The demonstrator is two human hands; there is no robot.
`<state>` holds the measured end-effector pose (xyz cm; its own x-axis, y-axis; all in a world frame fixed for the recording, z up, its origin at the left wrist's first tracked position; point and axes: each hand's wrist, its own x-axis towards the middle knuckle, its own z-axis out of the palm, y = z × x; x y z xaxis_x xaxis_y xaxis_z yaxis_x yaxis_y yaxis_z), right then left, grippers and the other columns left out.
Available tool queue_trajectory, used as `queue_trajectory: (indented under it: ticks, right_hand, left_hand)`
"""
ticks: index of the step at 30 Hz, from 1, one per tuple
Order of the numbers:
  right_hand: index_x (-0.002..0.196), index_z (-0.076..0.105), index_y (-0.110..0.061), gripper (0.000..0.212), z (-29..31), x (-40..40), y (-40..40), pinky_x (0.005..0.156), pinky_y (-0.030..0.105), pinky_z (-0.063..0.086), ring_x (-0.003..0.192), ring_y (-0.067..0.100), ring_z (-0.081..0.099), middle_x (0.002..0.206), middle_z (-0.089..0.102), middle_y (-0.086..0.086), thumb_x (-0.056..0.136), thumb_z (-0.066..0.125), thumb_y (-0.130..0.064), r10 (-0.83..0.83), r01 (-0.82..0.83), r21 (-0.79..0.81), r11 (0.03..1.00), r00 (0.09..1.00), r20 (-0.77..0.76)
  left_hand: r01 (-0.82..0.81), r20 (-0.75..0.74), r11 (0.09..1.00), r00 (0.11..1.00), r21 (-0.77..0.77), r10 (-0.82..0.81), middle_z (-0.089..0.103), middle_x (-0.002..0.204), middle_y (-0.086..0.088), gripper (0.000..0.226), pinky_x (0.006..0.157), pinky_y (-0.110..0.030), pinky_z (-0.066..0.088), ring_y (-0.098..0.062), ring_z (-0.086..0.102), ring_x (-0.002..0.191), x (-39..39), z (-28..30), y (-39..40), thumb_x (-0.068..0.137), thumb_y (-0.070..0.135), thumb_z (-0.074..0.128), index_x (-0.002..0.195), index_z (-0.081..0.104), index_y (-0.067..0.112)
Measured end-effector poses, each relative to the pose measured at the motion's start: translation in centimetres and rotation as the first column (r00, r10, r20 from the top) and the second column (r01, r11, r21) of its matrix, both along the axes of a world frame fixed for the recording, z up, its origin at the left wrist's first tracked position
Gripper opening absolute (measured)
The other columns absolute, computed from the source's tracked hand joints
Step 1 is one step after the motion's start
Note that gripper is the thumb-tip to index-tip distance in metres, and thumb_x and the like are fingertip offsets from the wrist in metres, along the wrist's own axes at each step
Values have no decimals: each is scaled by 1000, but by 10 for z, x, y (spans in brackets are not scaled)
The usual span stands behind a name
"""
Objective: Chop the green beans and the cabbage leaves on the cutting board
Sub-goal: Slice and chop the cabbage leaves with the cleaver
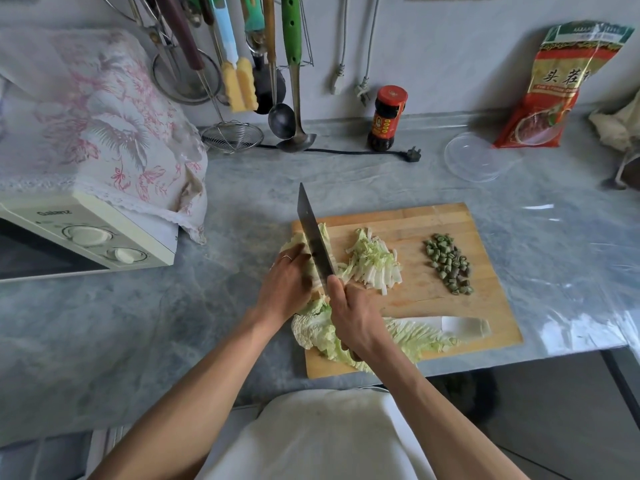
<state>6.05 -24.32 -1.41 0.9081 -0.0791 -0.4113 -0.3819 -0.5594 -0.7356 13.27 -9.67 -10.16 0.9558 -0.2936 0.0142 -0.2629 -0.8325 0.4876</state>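
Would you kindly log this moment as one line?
left hand: steadies cabbage leaves | right hand: grips cleaver | green beans: chopped

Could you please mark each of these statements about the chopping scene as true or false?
1. The right hand grips the knife. True.
2. The beans are still whole. False: they lie in a pile of short cut pieces on the board.
3. The left hand holds down cabbage beside the blade. True.
4. All the cabbage is shredded. False: a whole leaf lies along the board's near edge, beside the shreds.
5. The jar stands on the board. False: it stands on the counter near the wall.
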Motion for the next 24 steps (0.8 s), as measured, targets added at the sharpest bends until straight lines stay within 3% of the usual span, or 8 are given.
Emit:
queue_trajectory:
  ticks: [5, 9, 12, 14, 17, 20, 24]
  right_hand:
    - [82, 53, -11, 51, 1, -2, 4, 68, 36, 44, 70, 26, 51, 71, 52, 6, 102, 30, -52, 10, -11, -19, 1000, 999, -35]
    - [68, 39, -25, 43, 5, -2, 11, 63, 30, 38, 59, 12, 44, 66, 46, -3, 105, 32, -45, 31, -32, -34, 999, 999, -14]
    - [73, 40, -16, 39, 3, -2, 17, 56, 40, 41, 59, 28, 50, 69, 53, 11, 108, 36, -32, 61, -60, -18, 998, 992, 109]
    - [73, 41, -16, 39, 0, 0, 22, 54, 42, 37, 55, 29, 47, 65, 50, 10, 108, 38, -33, 51, -50, -6, 999, 990, 134]
    - [76, 45, -12, 43, -3, 5, 26, 57, 40, 37, 58, 30, 48, 64, 48, 7, 107, 36, -41, 36, -34, -19, 999, 991, 127]
    - [84, 50, -12, 46, -1, 13, 18, 67, 32, 40, 71, 26, 51, 76, 53, 7, 105, 29, -47, 6, -7, -17, 1000, 1000, -23]
    - [62, 49, -14, 62, 1, 24, 11, 54, 44, 54, 53, 28, 56, 54, 51, 5, 106, 24, -51, -74, 73, 41, 997, 997, 28]
  left_hand:
    - [7, 71, 999, 997, 49, -11, 69, 117, -8, 40, 119, -40, 24, -21, 54, 126, 1, 2, 0, 73, 3, 66, 113, 68, 6]
    - [-17, 72, 1000, 997, -9, 17, 72, 105, -5, 36, 116, -35, 27, -22, 64, 107, 2, 2, 0, 77, 9, 64, 113, 64, 9]
    - [32, 72, 999, 997, -21, -30, 71, 103, -5, 29, 109, -38, 36, -25, 66, 103, 2, 1, 1, 82, 17, 59, 110, 66, 14]
    - [62, 104, 998, 993, -26, -59, 69, 101, -7, 22, 103, -41, 41, -27, 66, 98, 1, 3, 0, 85, 22, 58, 102, 69, 14]
    - [44, 89, 999, 995, -12, -43, 69, 102, -9, 24, 101, -42, 42, -30, 65, 102, 1, 0, -1, 84, 15, 62, 107, 68, 11]
    - [-22, -18, 1000, 1000, -15, 21, 71, 104, -9, 34, 106, -39, 40, -30, 61, 115, 0, -1, 0, 81, 22, 49, 111, 61, 10]
    - [-96, -104, 992, 991, -77, 88, 69, 113, -13, 38, 105, -45, 42, -30, 45, 135, -5, 9, -3, 82, 13, 68, 117, 55, 7]
